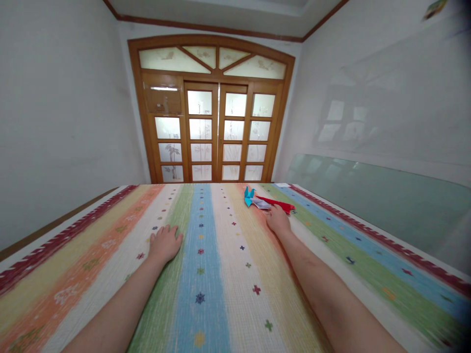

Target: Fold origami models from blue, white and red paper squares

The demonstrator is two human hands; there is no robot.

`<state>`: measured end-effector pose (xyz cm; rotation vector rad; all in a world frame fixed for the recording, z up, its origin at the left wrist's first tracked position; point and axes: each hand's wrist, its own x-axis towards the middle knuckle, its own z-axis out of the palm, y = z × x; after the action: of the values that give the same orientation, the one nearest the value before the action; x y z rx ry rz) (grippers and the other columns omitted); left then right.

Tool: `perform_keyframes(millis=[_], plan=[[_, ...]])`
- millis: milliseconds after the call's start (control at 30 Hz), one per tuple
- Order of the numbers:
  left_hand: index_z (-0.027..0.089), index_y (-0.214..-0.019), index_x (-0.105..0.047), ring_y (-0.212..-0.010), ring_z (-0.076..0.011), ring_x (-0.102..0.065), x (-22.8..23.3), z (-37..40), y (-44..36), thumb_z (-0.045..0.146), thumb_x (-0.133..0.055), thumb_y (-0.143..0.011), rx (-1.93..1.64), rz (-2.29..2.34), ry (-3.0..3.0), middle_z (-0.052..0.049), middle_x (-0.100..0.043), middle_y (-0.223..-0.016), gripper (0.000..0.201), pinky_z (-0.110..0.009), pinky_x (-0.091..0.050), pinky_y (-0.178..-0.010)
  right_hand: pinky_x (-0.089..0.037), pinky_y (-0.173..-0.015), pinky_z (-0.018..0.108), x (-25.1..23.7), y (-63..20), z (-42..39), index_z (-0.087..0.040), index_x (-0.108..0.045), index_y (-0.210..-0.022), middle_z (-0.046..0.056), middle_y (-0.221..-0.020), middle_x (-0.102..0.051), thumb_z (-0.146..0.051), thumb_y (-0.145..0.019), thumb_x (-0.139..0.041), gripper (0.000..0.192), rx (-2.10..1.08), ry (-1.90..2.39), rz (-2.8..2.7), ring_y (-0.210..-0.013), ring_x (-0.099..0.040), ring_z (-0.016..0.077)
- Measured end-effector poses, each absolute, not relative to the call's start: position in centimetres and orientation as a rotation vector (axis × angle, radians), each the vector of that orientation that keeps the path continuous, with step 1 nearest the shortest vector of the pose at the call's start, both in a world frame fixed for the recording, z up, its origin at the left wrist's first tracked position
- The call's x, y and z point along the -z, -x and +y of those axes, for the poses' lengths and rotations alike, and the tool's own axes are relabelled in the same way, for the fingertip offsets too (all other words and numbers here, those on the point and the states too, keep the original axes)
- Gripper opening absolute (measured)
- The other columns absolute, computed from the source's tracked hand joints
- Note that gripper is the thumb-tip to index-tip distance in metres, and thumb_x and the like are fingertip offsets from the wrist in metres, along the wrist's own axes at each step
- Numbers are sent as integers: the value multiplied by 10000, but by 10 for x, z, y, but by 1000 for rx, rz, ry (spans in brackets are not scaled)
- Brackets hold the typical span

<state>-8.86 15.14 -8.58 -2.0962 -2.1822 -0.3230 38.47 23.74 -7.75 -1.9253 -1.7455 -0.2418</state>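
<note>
My left hand lies palm down on the striped tablecloth, its fingers spread and nothing in them. Farther out on the right, my right hand has its fingers bent at the near end of a pale folded paper, which they seem to pinch. Just behind those fingers is a long red folded paper, partly covered by the hand. A blue origami figure with upright points stands at the left end of the pale paper.
The cloth, with coloured stripes and small star and cross patterns, covers a long table. Beyond its far edge stand wooden doors with frosted panes. A greenish glass panel runs along the right side; a plain wall is on the left.
</note>
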Motion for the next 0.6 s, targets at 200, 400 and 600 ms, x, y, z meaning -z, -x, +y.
perform_keyframes(millis=[200,400,600], plan=[[214,-1402,-557,-1387,-370,-409,86,151,91,493,-353,-968,332,-2186,2123,-174,-485,-1504,555,-621,-293,-1095,-545,-929,462,80,-385,239,-180,-608,-1258,105,-1299,-606,-338,-982,-616,318,315,1981,-1682,-1103,-630,247],[227,-1403,-556,-1393,-364,-405,86,152,92,495,-362,-967,344,-2203,2129,-171,-481,-1509,547,-613,-293,-1099,-557,-902,445,80,-386,240,-176,-614,-1244,99,-1263,-624,-342,-984,-614,308,255,2014,-1709,-1064,-645,235],[225,-1387,-570,-1386,-373,-410,87,153,92,501,-371,-959,360,-2199,2128,-171,-495,-1494,546,-611,-295,-1097,-551,-917,456,79,-387,242,-179,-607,-1257,102,-1285,-614,-342,-983,-615,319,237,1999,-1731,-1087,-637,242]])
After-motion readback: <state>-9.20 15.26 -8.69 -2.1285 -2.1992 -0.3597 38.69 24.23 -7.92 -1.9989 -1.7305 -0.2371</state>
